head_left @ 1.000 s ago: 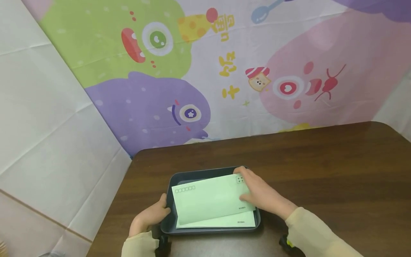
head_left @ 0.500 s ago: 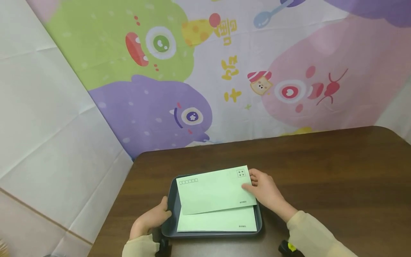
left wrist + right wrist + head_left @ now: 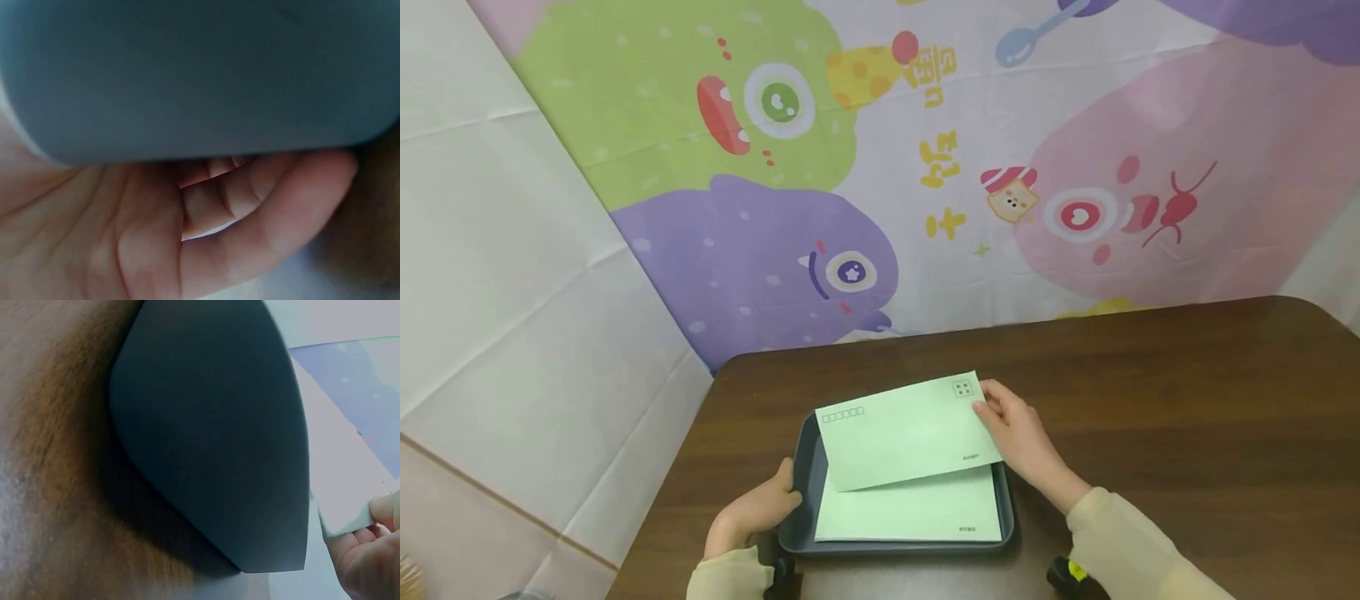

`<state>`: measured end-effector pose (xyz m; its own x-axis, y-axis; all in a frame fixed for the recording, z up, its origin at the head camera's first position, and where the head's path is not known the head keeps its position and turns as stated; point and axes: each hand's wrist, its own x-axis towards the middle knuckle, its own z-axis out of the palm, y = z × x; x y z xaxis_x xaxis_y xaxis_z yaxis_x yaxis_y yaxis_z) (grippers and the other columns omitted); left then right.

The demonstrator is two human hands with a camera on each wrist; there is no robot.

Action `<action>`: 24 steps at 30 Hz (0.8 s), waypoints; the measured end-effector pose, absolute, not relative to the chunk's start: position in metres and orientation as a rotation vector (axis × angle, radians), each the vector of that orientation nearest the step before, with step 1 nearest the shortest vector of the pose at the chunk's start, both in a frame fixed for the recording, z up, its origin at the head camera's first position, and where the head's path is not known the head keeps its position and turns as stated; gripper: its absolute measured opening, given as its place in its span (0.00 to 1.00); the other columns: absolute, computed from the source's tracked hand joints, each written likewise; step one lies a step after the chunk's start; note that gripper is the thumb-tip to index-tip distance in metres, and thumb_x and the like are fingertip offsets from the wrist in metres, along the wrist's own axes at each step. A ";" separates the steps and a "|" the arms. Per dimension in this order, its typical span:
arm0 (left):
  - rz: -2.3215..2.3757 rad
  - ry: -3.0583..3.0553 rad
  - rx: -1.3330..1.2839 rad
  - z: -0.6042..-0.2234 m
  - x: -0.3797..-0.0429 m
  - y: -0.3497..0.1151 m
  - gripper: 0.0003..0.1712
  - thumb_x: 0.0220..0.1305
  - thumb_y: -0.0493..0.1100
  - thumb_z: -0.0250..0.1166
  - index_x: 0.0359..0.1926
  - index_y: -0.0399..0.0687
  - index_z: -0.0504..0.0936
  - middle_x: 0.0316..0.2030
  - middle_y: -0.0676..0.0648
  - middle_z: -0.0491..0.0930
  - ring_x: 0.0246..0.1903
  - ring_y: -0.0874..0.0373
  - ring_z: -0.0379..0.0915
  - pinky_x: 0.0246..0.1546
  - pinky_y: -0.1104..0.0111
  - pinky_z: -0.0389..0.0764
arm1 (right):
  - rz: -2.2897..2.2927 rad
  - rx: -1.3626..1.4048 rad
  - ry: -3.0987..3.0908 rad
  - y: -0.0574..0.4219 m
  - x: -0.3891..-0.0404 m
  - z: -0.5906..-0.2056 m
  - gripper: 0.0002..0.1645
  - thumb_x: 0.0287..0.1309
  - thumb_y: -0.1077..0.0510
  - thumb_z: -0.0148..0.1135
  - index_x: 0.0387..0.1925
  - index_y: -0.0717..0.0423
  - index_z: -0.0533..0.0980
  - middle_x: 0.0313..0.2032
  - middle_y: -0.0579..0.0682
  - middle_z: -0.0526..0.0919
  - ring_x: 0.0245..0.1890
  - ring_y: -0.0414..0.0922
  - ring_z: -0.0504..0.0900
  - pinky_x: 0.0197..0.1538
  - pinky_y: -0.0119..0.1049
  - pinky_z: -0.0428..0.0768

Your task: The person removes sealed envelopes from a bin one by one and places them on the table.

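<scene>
A dark grey tray (image 3: 808, 471) stands on the table with pale green envelopes in it. My left hand (image 3: 756, 505) holds its left side, thumb at the rim; in the left wrist view the fingers (image 3: 269, 231) curl beneath the tray wall (image 3: 200, 75). With thumb and fingers, my right hand (image 3: 1018, 429) pinches the right end of the top envelope (image 3: 902, 433). This envelope is tilted, its right end raised above the tray. Partly covered by it, another envelope (image 3: 917, 510) lies in the tray. The right wrist view shows the pinched corner beyond the tray's outer wall (image 3: 212, 437).
The brown wooden table (image 3: 1187, 417) extends to the right and behind the tray. A cloth printed with cartoon monsters (image 3: 955, 167) hangs along its back edge. A white panel (image 3: 542, 317) stands on the left.
My right hand has shifted from lying over the top envelope's right end to pinching it. That envelope has moved up and away, uncovering more of the lower one. The left hand stays at the tray.
</scene>
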<state>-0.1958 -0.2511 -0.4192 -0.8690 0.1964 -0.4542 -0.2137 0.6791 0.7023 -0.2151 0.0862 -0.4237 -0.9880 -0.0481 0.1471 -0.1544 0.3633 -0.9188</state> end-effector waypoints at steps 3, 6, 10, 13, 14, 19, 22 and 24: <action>1.088 2.388 -0.015 -0.420 -0.197 -0.251 0.39 0.64 0.35 0.42 0.64 0.22 0.29 0.66 0.26 0.28 0.66 0.35 0.24 0.63 0.43 0.35 | 1.717 0.141 -2.507 0.087 -0.217 -0.424 0.13 0.64 0.58 0.48 0.50 0.54 0.70 0.36 0.58 0.82 0.25 0.42 0.79 0.23 0.33 0.76; 1.074 2.396 -0.016 -0.421 -0.198 -0.252 0.39 0.64 0.34 0.42 0.64 0.22 0.29 0.66 0.26 0.28 0.66 0.35 0.24 0.63 0.43 0.35 | 1.707 0.098 -2.522 0.087 -0.220 -0.426 0.13 0.65 0.59 0.45 0.50 0.56 0.68 0.40 0.62 0.82 0.27 0.45 0.80 0.25 0.33 0.77; 1.060 2.402 -0.016 -0.422 -0.199 -0.252 0.39 0.64 0.35 0.42 0.64 0.22 0.30 0.66 0.26 0.28 0.66 0.35 0.24 0.63 0.43 0.35 | 1.690 0.064 -2.544 0.088 -0.224 -0.429 0.15 0.67 0.61 0.41 0.53 0.61 0.63 0.47 0.67 0.77 0.34 0.49 0.80 0.29 0.34 0.76; 1.057 2.404 -0.013 -0.423 -0.199 -0.252 0.39 0.64 0.35 0.42 0.65 0.22 0.30 0.66 0.26 0.28 0.66 0.35 0.24 0.63 0.43 0.35 | 1.723 0.038 -2.536 0.090 -0.227 -0.430 0.18 0.67 0.62 0.37 0.56 0.64 0.59 0.48 0.68 0.76 0.35 0.50 0.79 0.30 0.35 0.76; 1.059 2.403 -0.011 -0.423 -0.199 -0.252 0.39 0.64 0.35 0.42 0.65 0.22 0.30 0.66 0.26 0.28 0.66 0.35 0.24 0.63 0.43 0.35 | 1.748 0.027 -2.529 0.090 -0.228 -0.431 0.18 0.67 0.62 0.36 0.57 0.64 0.58 0.48 0.68 0.75 0.35 0.50 0.79 0.30 0.35 0.76; 1.073 2.393 -0.005 -0.423 -0.198 -0.253 0.39 0.63 0.35 0.42 0.64 0.22 0.29 0.66 0.27 0.27 0.66 0.35 0.23 0.63 0.43 0.35 | 1.883 -0.071 -2.476 0.089 -0.235 -0.428 0.23 0.65 0.62 0.32 0.60 0.63 0.55 0.50 0.66 0.72 0.41 0.52 0.77 0.35 0.35 0.76; 1.081 2.389 -0.004 -0.422 -0.198 -0.253 0.39 0.64 0.35 0.42 0.64 0.22 0.29 0.66 0.27 0.27 0.66 0.35 0.23 0.63 0.43 0.35 | 1.959 -0.133 -2.437 0.089 -0.241 -0.426 0.25 0.64 0.62 0.32 0.61 0.62 0.55 0.51 0.66 0.71 0.45 0.53 0.75 0.39 0.36 0.75; 1.082 2.393 -0.004 -0.422 -0.197 -0.254 0.39 0.64 0.35 0.42 0.64 0.22 0.29 0.66 0.27 0.27 0.66 0.35 0.23 0.63 0.43 0.35 | 2.012 -0.151 -2.400 0.089 -0.244 -0.424 0.25 0.63 0.62 0.32 0.61 0.64 0.56 0.53 0.66 0.69 0.47 0.54 0.73 0.41 0.37 0.74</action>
